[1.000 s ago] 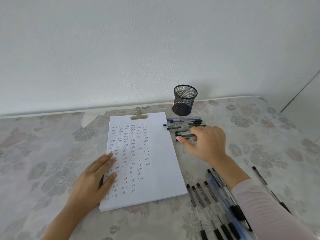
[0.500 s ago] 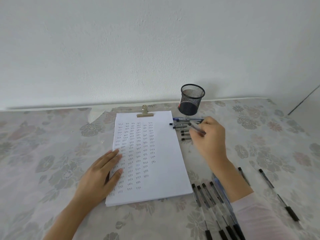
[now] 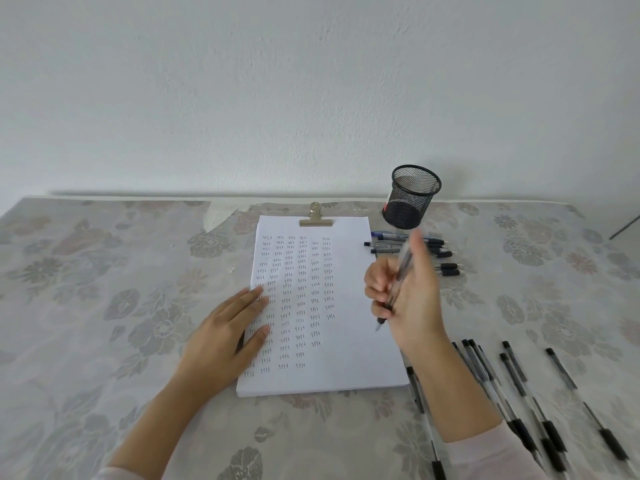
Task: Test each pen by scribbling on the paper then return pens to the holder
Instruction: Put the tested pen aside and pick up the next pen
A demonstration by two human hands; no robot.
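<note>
Black mesh pen holder (image 3: 412, 197) at 1 o'clock from the paper stack (image 3: 349, 362), close to the wall (image 3: 311, 81). Through the mesh, only a small red and white patch low on its left side; not clear what, or whether inside or behind.

Stack held at its top by a metal binder clip (image 3: 316, 219) and covered with rows of small scribbles; its lower right part blank. Left hand (image 3: 225, 337) flat on the left edge of the stack, fingers straight and close together. Right hand (image 3: 412, 299) over the right edge, fingers curled and clamped on a clear ballpoint pen (image 3: 401, 268), tip down at the paper's border; touching or not, cannot tell because of blur.

Loose pens (image 3: 446, 252) lying between the holder and the right hand, at 2 o'clock from the stack. Second group of pens (image 3: 519, 386) at 4 o'clock, under and beside the right forearm in a pale sleeve (image 3: 491, 455).

Far table edge against the wall at 12 o'clock. Open room over the floral tablecloth (image 3: 104, 306) at 9 o'clock, and at 3 o'clock between the two pen groups.
</note>
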